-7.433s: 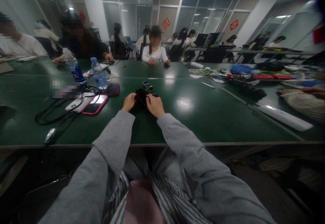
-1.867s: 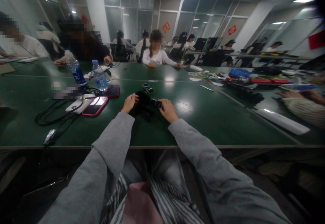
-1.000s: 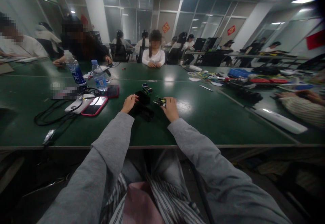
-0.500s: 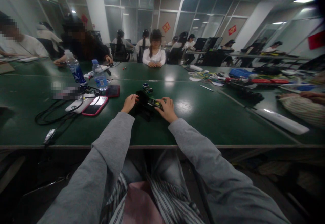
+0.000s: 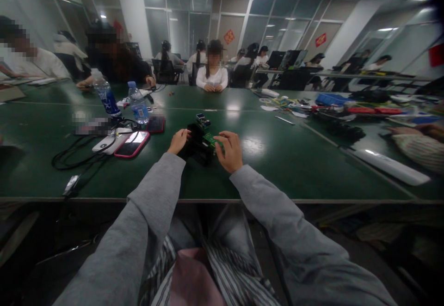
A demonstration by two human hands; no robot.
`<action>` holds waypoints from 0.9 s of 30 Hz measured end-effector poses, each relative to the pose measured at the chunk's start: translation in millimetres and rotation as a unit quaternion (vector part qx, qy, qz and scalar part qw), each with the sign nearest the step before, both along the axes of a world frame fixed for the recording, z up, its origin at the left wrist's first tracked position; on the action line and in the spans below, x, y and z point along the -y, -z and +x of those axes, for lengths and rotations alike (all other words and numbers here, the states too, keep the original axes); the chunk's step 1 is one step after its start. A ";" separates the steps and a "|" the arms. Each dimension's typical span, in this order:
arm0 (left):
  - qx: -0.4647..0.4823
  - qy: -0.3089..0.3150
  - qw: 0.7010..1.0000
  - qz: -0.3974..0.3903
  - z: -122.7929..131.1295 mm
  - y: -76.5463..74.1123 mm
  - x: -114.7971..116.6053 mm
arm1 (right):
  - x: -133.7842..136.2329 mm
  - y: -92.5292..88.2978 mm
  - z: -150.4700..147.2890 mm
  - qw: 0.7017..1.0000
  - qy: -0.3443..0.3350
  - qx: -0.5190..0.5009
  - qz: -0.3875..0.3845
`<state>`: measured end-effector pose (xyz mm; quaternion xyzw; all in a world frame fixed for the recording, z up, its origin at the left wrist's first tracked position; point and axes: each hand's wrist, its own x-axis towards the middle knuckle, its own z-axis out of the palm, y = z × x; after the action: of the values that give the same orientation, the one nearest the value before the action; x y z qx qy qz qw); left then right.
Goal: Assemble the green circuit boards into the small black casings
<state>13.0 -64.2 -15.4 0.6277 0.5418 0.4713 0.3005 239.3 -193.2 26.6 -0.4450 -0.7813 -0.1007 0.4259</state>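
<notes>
In the middle of the green table, my left hand [image 5: 178,141] grips the left side of a black plastic housing [image 5: 200,151]. The housing is dark, and its inside is hard to make out. My right hand [image 5: 229,151] pinches the right end of a green circuit board [image 5: 209,138] between thumb and fingers. The board is tilted and lies against or just over the right part of the housing; I cannot tell whether they touch. Just behind the housing, a small module with blue and silver parts [image 5: 203,120] rests on the table.
Left of my hands lie a pink-edged phone [image 5: 132,144], a white device [image 5: 108,143], black cables [image 5: 57,162] and two water bottles [image 5: 138,105]. At right are a long white bar [image 5: 391,166], a thin metal tool [image 5: 284,120] and a pile of wires. Other people sit around the table.
My right hand has turned the circuit board, so its green face now shows more. The fingers have risen slightly. My left hand keeps its grip on the housing.
</notes>
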 end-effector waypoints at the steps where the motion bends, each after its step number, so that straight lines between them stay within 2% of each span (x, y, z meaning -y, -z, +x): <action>1: -0.003 0.000 1.000 0.004 0.1 -0.1 0.6 | 5.8 -1.0 -5.7 0.999 -0.020 0.027 -0.003; 5: 0.002 0.003 1.000 0.009 0.9 0.0 1.4 | 17.4 8.0 -27.5 0.986 -0.081 0.137 -0.059; 9: 0.003 0.000 1.000 -0.006 1.7 -0.5 0.9 | 19.2 16.2 -31.1 0.983 -0.073 0.133 -0.099; 14: -0.035 0.000 0.999 -0.005 1.4 -0.2 0.0 | 36.2 7.0 -12.2 0.984 -0.166 0.050 -0.042; 16: -0.039 -0.001 0.999 -0.004 1.4 0.8 -1.1 | 47.6 4.6 -6.2 0.979 -0.182 -0.061 -0.063; 17: -0.040 0.001 0.999 -0.004 1.4 1.3 -1.7 | 53.0 4.3 -4.6 0.968 -0.182 -0.144 -0.099; 18: -0.040 0.001 0.999 -0.005 1.4 1.7 -2.2 | 57.9 4.3 -3.6 0.942 -0.181 -0.238 -0.152; 19: -0.042 0.002 0.999 -0.006 1.5 2.0 -2.6 | 61.9 4.6 -3.0 0.899 -0.181 -0.334 -0.220; 20: -0.043 0.002 0.999 -0.006 1.5 2.1 -2.7 | 65.1 4.9 -2.7 0.839 -0.183 -0.421 -0.294; 22: -0.045 0.000 0.999 -0.006 1.4 2.0 -2.5 | 68.7 4.9 -1.5 0.697 -0.197 -0.547 -0.420; 24: -0.047 0.001 0.999 -0.005 1.3 1.5 -1.9 | 70.3 3.6 0.9 0.580 -0.208 -0.619 -0.487; 25: -0.049 0.001 0.999 -0.005 1.2 1.3 -1.6 | 71.0 2.3 2.3 0.539 -0.214 -0.640 -0.504; 27: -0.051 -0.001 0.999 -0.009 0.9 1.0 -1.4 | 72.8 -1.3 5.4 0.490 -0.227 -0.658 -0.524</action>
<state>13.9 -62.8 -16.5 0.6480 0.5613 0.4335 0.2778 244.6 -266.0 27.9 -0.3299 -0.2565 0.7501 0.5126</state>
